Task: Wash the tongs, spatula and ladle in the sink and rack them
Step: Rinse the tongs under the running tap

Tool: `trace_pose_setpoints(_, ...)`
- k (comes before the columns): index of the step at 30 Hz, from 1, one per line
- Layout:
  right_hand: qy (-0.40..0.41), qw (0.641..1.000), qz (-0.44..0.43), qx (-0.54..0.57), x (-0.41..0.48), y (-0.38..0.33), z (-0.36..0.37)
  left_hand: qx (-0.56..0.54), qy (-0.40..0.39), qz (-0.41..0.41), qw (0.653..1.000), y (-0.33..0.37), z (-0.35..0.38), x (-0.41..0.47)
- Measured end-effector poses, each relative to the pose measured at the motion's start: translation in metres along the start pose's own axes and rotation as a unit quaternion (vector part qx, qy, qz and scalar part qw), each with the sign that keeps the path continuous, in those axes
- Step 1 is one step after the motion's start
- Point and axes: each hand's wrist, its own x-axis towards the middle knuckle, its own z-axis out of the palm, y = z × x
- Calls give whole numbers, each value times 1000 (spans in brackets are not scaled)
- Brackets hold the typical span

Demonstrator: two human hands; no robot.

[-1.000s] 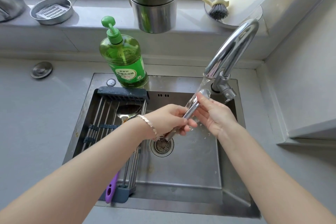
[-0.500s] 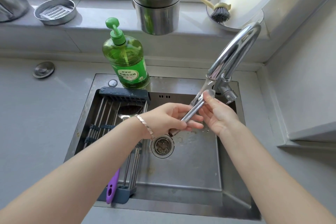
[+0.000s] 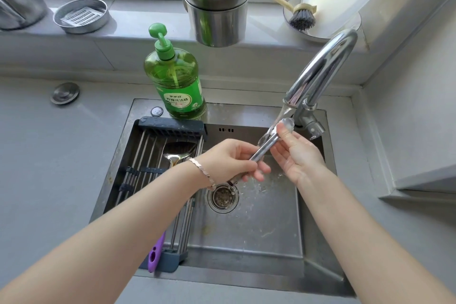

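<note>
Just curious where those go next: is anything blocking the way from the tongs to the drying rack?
Nothing visible stands between the tongs and the rack; one purple-handled utensil already lies on it.

Faucet (image 3: 320, 69) arching over back right, rack (image 3: 172, 128) spanning sink (image 3: 246, 281) left, front basin open
</note>
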Motion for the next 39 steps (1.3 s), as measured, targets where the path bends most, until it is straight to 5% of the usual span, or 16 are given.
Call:
trace_pose_setpoints(6,-14,1000,2,15,-3,10,9,152,163,37,974,-12,3,-1)
trace_pose_setpoints(10,-52,998,-14,20,-4,13,11,225,293,116,922,-26,2,-6)
trace_pose_setpoints(12,-73,997,-18,17,-4,16,11,142,305,-35,941,-33,-1,-6)
trace_pose_setpoints(14,-101,994,-19,18,-4,21,11,-112,209,-217,947,-35,-2,-9)
trace_pose_setpoints(16,-133,991,-14,27,-4,24,11,-307,138,-255,906,-36,-2,-15)
trace_pose_setpoints(18,-137,990,-2,27,-3,27,8,-339,132,-222,905,-40,-1,-22)
trace_pose_setpoints(23,-56,998,18,-32,-2,38,7,-140,248,-99,953,-53,4,-26)
trace_pose_setpoints(27,-8,996,-16,-84,-2,38,12,63,301,-20,951,-61,13,-29)
trace_pose_setpoints(39,-4,998,-6,-62,-3,34,15,62,317,-30,946,-61,13,-20)
